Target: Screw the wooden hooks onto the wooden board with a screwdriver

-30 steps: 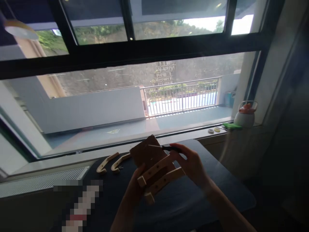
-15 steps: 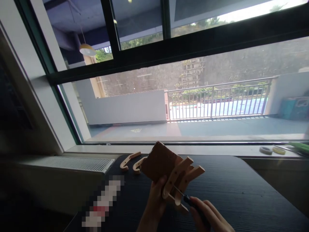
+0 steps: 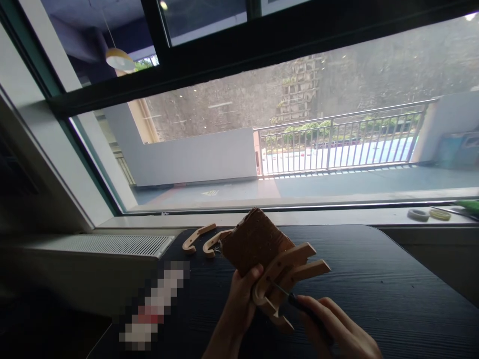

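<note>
My left hand (image 3: 243, 294) grips a brown board (image 3: 258, 239) with curved wooden hooks (image 3: 290, 262) on its right side, the thumb lying on the board's face. The piece is held tilted above the dark table. My right hand (image 3: 333, 324) is closed round the dark handle of a screwdriver (image 3: 309, 311). Its thin shaft points up and left, and its tip meets the nearer hook close to a dark hole. Whether a screw sits there is too small to tell. Two loose wooden hooks (image 3: 198, 238) lie on the table behind the board, one partly hidden by it.
The dark table (image 3: 392, 289) stands against a window sill (image 3: 355, 217). Two tape rolls (image 3: 418, 215) and a green item (image 3: 469, 205) rest on the sill at right. A pixelated strip (image 3: 155, 306) lies at the table's left, near a white radiator (image 3: 112, 247).
The view has tipped slightly downward. The board and hooks have shifted a little to the right, and my right hand with the screwdriver has moved with them. The screwdriver tip stays at the nearer hook.
</note>
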Demonstrator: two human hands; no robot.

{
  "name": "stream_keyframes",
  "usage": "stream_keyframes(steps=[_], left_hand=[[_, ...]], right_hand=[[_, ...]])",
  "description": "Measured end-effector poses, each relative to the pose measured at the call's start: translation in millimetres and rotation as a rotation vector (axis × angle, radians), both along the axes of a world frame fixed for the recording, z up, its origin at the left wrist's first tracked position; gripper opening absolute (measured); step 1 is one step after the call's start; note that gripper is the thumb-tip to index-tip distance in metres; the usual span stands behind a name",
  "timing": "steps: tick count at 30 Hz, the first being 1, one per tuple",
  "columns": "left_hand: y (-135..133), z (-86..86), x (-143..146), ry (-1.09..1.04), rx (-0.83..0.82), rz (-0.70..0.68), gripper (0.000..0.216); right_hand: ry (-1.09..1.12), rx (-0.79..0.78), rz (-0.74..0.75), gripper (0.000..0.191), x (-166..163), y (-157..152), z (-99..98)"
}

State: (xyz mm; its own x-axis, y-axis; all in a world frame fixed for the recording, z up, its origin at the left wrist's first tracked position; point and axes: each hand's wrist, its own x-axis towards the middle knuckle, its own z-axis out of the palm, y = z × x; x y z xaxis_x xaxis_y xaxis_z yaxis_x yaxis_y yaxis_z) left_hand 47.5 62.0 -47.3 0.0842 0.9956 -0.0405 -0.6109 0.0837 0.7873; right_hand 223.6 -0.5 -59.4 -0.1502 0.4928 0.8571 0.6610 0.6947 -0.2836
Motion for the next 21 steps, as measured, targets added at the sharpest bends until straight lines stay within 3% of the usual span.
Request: stream_keyframes(steps=[4, 9, 13, 21], left_hand=[[-1, -2.9, 2, 0.006, -0.004, -0.028, 0.024], [0, 3.3, 3, 0.015, -0.004, -0.113, 0.029], [16, 11.9, 2, 0.001, 0.048, 0.001, 0.026], [53, 15.8, -27, 0.01, 0.167, 0.151, 0.031]], right_hand=[[0.063, -0.035, -0.077, 0.023, -2, -5, -4.6], [-0.141, 0.01, -0.105, 0.022, -5, -10, 9.4], [-0.302, 0.054, -0.127, 0.026, -14, 0, 28.8], [-0.32, -0.132, -0.11, 0.022, -44, 59, 38.7]])
